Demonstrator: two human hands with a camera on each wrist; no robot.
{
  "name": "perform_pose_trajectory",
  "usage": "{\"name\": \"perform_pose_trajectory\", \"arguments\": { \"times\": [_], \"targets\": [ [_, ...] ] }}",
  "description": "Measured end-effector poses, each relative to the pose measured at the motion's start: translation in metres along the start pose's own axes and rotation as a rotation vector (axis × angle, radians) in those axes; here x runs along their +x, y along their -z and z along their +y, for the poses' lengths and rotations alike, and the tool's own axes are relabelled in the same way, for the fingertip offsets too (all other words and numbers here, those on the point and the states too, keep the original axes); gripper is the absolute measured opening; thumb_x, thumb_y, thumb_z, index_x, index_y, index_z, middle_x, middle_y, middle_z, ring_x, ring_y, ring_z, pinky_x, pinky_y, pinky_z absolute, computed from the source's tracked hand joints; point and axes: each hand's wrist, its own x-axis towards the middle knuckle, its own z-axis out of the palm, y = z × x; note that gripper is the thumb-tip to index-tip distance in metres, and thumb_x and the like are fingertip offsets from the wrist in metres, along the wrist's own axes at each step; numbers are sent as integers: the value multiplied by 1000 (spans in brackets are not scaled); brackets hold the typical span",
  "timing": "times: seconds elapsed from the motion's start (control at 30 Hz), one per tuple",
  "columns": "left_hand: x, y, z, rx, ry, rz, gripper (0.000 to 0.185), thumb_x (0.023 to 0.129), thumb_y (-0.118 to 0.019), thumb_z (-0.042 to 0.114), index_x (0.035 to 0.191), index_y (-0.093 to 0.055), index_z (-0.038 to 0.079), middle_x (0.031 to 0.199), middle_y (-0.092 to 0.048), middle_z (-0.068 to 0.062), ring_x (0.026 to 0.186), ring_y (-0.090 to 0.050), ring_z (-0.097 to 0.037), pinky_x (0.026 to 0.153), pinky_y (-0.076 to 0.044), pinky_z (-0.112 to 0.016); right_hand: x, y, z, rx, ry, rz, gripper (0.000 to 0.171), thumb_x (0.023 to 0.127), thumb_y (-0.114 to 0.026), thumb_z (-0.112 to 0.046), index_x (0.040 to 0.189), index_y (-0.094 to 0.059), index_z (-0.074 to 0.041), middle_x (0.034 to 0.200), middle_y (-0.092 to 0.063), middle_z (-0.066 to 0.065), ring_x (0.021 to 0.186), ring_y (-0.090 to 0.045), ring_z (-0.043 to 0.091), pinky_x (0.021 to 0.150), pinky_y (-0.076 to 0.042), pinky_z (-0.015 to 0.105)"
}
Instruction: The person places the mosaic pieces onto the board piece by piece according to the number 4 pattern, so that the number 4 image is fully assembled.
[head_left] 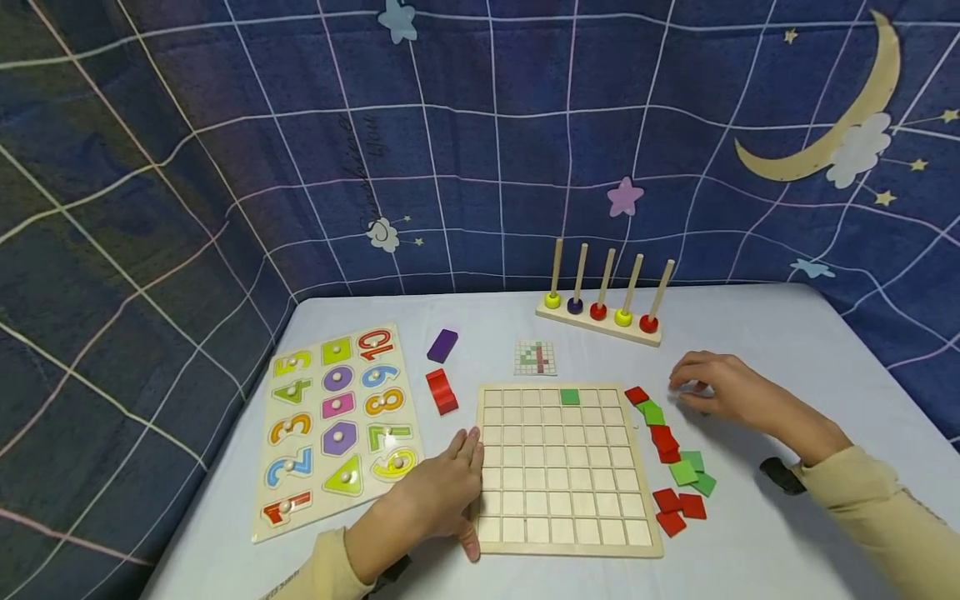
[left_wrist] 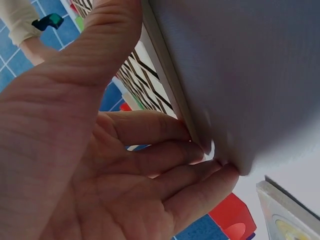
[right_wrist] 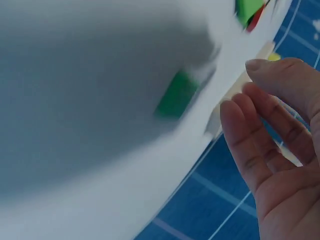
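A wooden grid board (head_left: 570, 500) lies in the middle of the table with one green tile (head_left: 570, 397) in its top row. My left hand (head_left: 461, 467) rests flat on the table, its straight fingers (left_wrist: 200, 150) against the board's left edge (left_wrist: 170, 85). A loose column of red and green tiles (head_left: 667, 446) runs down the board's right side. My right hand (head_left: 693, 385) hovers low beside the top of that column with relaxed fingers (right_wrist: 250, 135) and holds nothing. The right wrist view shows a blurred green tile (right_wrist: 177, 95) just beyond them.
A small pattern card (head_left: 536, 357) lies behind the board. A peg stand with coloured rings (head_left: 600, 312) stands at the back. A number puzzle (head_left: 337, 417) fills the left side, with a purple block (head_left: 442, 345) and a red block (head_left: 442, 392) beside it.
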Motion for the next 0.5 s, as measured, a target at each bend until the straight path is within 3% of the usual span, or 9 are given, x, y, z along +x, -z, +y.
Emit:
{"name": "perform_pose_trajectory", "arguments": {
  "times": [0.17, 0.37, 0.5],
  "targets": [
    [-5, -3, -1, -15, 8, 10, 133, 56, -90, 65, 155, -47, -11, 168, -40, -29, 158, -41, -41, 124, -47, -41, -13, 6, 16, -3, -43, -26, 22, 84, -85, 2, 102, -81, -9, 106, -76, 2, 93, -72, 22, 79, -66, 38],
    [-3, -2, -1, 18, -11, 25, 131, 56, -90, 66, 154, -48, -11, 167, -42, -28, 157, -43, -41, 123, -48, -40, -31, 6, 30, -31, 20, -12, 27, 78, -92, -2, 99, -80, -15, 105, -74, -4, 93, -71, 16, 78, -65, 34],
    [1, -1, 1, 26, -17, 16, 132, 57, -90, 66, 156, -47, -10, 167, -42, -28, 158, -42, -40, 124, -47, -39, -34, 1, 30, 10, -36, -57, 29, 80, -91, -2, 103, -79, -14, 105, -74, -7, 93, -68, 11, 83, -66, 35]
  ]
}}
